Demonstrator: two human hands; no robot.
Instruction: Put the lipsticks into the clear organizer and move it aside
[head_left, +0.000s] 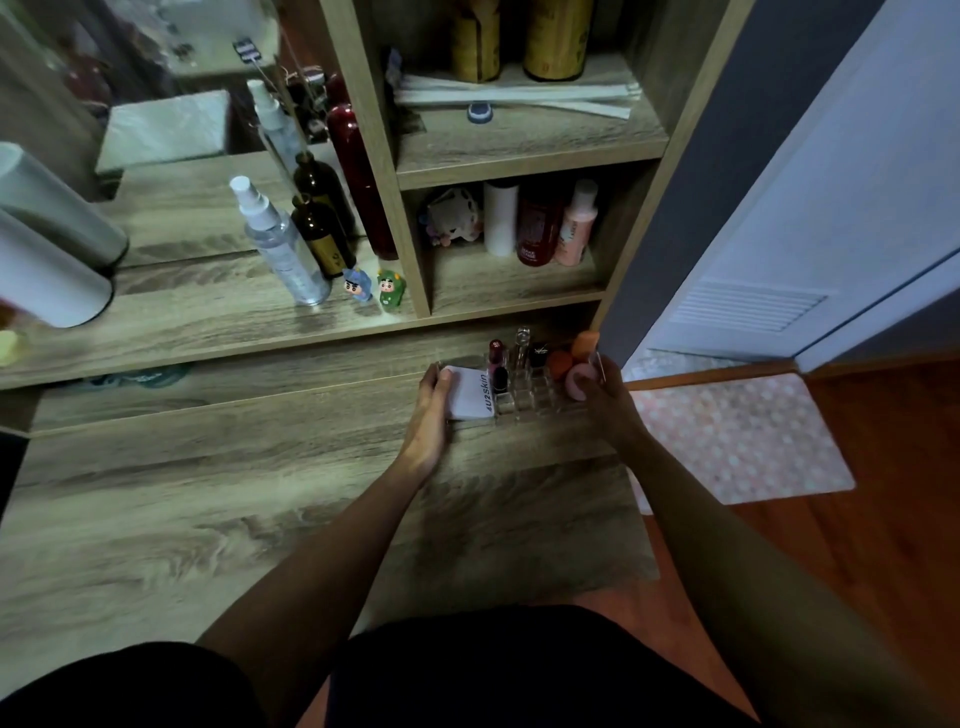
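Note:
The clear organizer (524, 402) stands on the wooden tabletop near its far right corner, under the shelf unit. Several lipsticks (498, 366) stand upright in its slots, one dark red, one clear-capped, one black. A white compact marked 4U2skin (467, 392) lies in its left part, and orange and pink makeup sponges (569, 364) fill its right part. My left hand (428, 410) grips the organizer's left side. My right hand (605, 402) grips its right side, fingers over a pink sponge.
A wooden shelf unit (415, 291) rises just behind the organizer, holding bottles (540, 223) and two small figurines (374, 286). Spray and brown bottles (291, 244) stand by a mirror at the left. The table edge (636, 499) drops to a pink mat (737, 436) at the right.

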